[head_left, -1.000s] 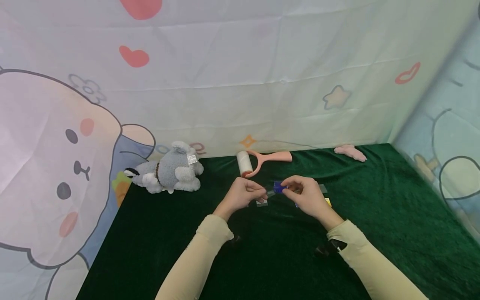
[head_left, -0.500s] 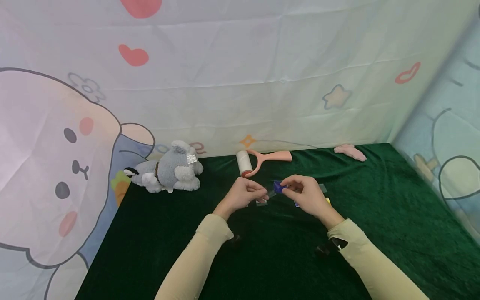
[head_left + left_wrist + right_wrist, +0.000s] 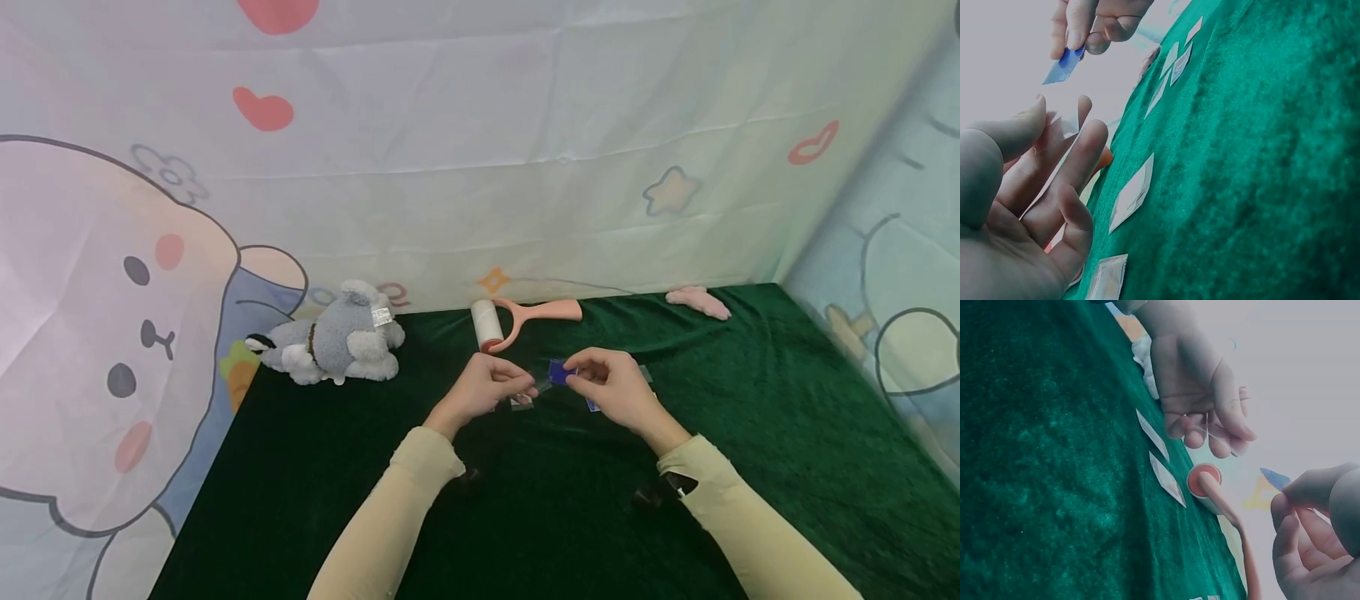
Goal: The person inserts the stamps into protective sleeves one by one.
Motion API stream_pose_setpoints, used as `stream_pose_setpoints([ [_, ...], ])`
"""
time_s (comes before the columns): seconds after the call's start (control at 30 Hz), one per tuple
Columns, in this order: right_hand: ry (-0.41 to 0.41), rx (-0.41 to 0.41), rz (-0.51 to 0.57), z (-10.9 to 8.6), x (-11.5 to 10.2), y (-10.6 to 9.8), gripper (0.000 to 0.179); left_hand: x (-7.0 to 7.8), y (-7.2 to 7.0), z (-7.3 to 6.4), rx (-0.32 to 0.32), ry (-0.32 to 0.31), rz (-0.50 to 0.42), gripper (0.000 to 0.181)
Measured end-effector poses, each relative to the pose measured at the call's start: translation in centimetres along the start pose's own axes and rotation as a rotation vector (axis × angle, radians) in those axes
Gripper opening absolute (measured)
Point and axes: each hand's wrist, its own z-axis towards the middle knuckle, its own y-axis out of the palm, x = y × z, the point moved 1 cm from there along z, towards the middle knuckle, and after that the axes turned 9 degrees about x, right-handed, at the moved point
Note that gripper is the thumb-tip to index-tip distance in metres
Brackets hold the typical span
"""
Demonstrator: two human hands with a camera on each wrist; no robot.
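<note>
Between the thumb and fingers of my left hand is a small clear plastic sleeve, which it pinches. My right hand pinches a small flat blue card by its edge, just to the right of the sleeve and apart from it. Both hands are above the green cloth. Below the left hand lie two small flat pieces that look like sleeved cards, one a pale card and the other nearer. Several more small flat pieces lie under the right hand, partly hidden by it in the head view.
An orange-handled lint roller lies behind the hands. To the left is a grey and white plush toy on its side. A small pink fuzzy thing lies at the far right edge of the green cloth, before a printed curtain.
The blue card in my right hand tilted half a second ago and now faces the head camera flatter again. Both hands stay almost in place.
</note>
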Motion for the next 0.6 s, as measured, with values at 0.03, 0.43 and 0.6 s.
stream_pose_setpoints([
  [0.03,0.001,0.0,0.002,0.0,0.01,0.02,0.014,0.03,0.03,0.02,-0.006,0.004,-0.008,0.027],
  [0.43,0.005,0.004,0.031,-0.09,0.05,0.15,0.013,-0.4,0.28,0.15,-0.054,-0.018,-0.089,0.03],
  [0.6,-0.013,0.003,0.003,-0.14,0.12,0.01,0.013,-0.25,0.17,0.15,-0.037,0.004,-0.067,0.032],
])
